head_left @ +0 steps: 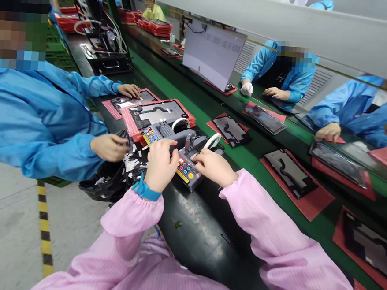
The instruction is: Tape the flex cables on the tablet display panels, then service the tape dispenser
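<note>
My left hand (161, 164) is raised at the near side of two grey tape dispensers, its thumb and forefinger apart with nothing visible between them. A blue strap (146, 190) circles that wrist. My right hand (216, 168) has its fingers bent and close together at the front of the nearer tape dispenser (189, 173), beside its red display and coloured buttons; whatever they pinch is hidden. Behind my left hand, the other tape dispenser (151, 135) is partly covered. White rings of tape (212, 141) stand up on the machines.
At left, a co-worker's hand (110, 147) is over a black bag (102, 187) with white scraps. Flat black-and-grey panels (159, 112) lie on red bubble sheets beyond the dispensers. More panels (289, 171) line the green belt at right. Other workers sit opposite.
</note>
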`<state>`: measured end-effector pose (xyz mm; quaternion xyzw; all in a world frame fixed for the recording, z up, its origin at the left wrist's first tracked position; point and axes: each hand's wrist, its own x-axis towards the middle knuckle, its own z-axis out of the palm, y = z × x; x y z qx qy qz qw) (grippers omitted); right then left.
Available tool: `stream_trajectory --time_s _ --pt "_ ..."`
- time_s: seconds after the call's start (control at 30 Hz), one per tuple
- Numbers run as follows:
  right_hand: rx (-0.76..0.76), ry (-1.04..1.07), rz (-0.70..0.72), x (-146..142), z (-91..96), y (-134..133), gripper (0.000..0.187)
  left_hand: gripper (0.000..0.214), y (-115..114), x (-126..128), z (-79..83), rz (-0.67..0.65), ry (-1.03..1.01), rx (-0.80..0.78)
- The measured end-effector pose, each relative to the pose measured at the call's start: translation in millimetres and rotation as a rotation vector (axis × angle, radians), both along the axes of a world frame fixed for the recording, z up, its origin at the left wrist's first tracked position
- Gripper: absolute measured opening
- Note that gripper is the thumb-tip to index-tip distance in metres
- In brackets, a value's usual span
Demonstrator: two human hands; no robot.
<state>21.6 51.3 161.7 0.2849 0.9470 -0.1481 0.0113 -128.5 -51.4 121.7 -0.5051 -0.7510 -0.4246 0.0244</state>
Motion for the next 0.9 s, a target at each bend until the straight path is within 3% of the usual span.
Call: stream_trajectory --time_s 0.2,0.37,0.43,0.53,0.63,0.77,0.9 --pt "-0.045 0.118 -0.037 10 -7.4 -19 0.045 0.055 10 -26 -15.9 -0.345 -0.078 0.060" --pt "-0.269 0.378 0.318 46 -38.7 -57 0.040 0.073 13 -39 -21.4 -0.647 -0.009 0.016" --pt "-0.268 0.402 0.342 61 -52.8 -66 0.039 0.076 16 -43 -20.5 -0.748 0.060 -0.070" --pt "-0.198 0.445 0.248 76 -62.6 -66 0.037 0.075 20 -46 -16.5 -0.785 0.122 -0.172" --pt "-0.132 0.578 0.030 75 -58.8 -51 0.033 0.069 23 -47 -12.9 -0.801 0.175 -0.218" --pt "-0.045 0.689 -0.298 52 -53.0 -28 0.044 0.059 24 -46 -12.0 -0.796 0.195 -0.206" --pt "-0.082 0.734 -0.381 29 -61.4 -23 0.059 0.057 26 -51 -7.0 -0.865 0.191 -0.184"
